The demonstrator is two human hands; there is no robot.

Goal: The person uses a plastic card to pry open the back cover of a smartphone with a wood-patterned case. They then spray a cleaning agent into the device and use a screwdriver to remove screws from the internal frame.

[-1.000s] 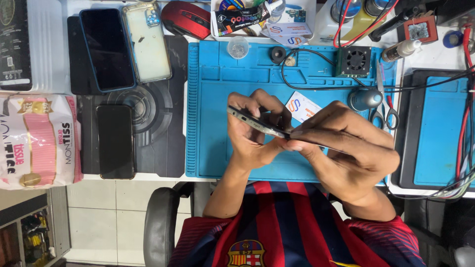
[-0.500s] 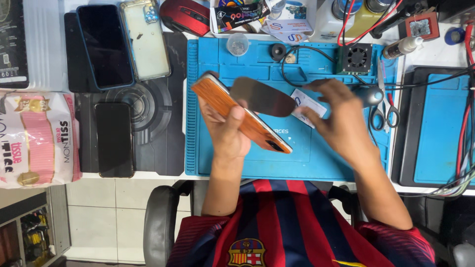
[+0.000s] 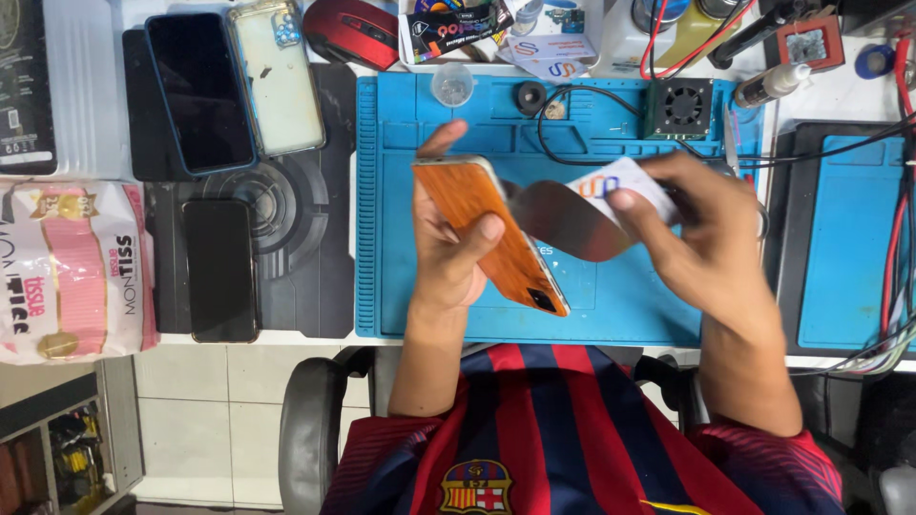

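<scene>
Over blue mat (image 3: 611, 305) on cluttered desk (image 3: 286, 343), left hand (image 3: 453, 257) clasps orange-backed phone (image 3: 491, 234) steady — right hand (image 3: 711, 238) pinches thin card (image 3: 611, 186) at its edge.

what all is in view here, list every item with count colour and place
phone: 1, orange wood-look back, gripped in left hand
metal pry sheet: 1, grey, against phone edge
card: 1, white, in right hand
work mat: 1, blue, centre
phones: 3, dark or clear-cased, left on black pad
mouse: 1, red, top
tissue pack: 1, pink-white, far left
fan: 1, black, mat top
chair: 1, black, below
left hand: holding phone
right hand: holding card
</scene>
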